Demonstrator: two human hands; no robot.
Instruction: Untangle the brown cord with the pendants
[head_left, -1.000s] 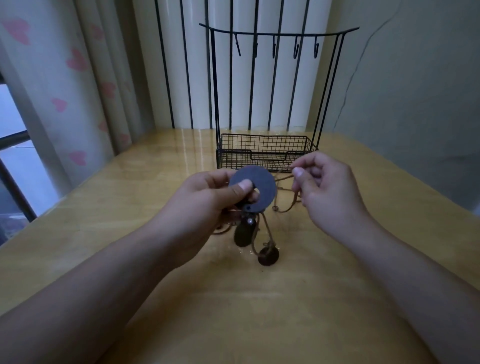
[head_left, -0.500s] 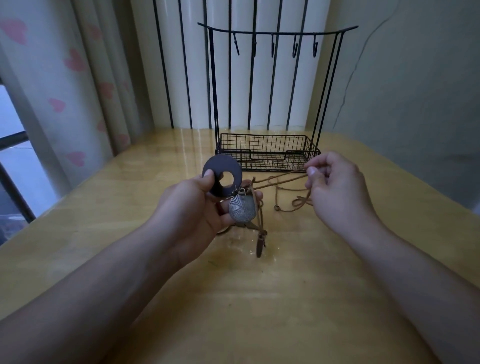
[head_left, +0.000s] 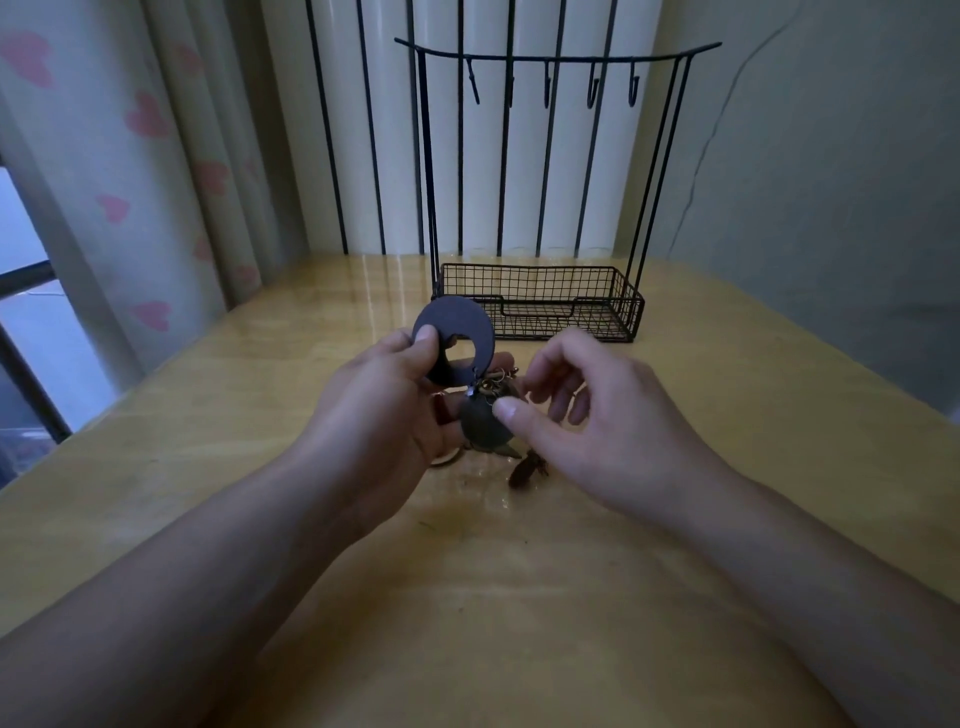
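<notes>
Behind hands: wire basket (head_left: 540, 306) | left hand (head_left: 395, 410) pinches ring pendant (head_left: 457, 338) | right hand (head_left: 582, 410) pinches round pendant (head_left: 480, 426)

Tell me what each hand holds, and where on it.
Left hand pinches the dark ring pendant at its rim; right hand pinches the round pendant at its edge.

The scene is dim and bluish-grey, lit by daylight from the window (head_left: 21, 291) at nine o'clock. The glossy worktop (head_left: 322, 322) carries pale streaks of glare toward twelve o'clock, and soft shadows pool beneath the forearms at six o'clock. Wide-angle distortion bows the curtain (head_left: 130, 171) and the walls outward at the edges. Dark pendants between the hands lose detail in murk.
</notes>
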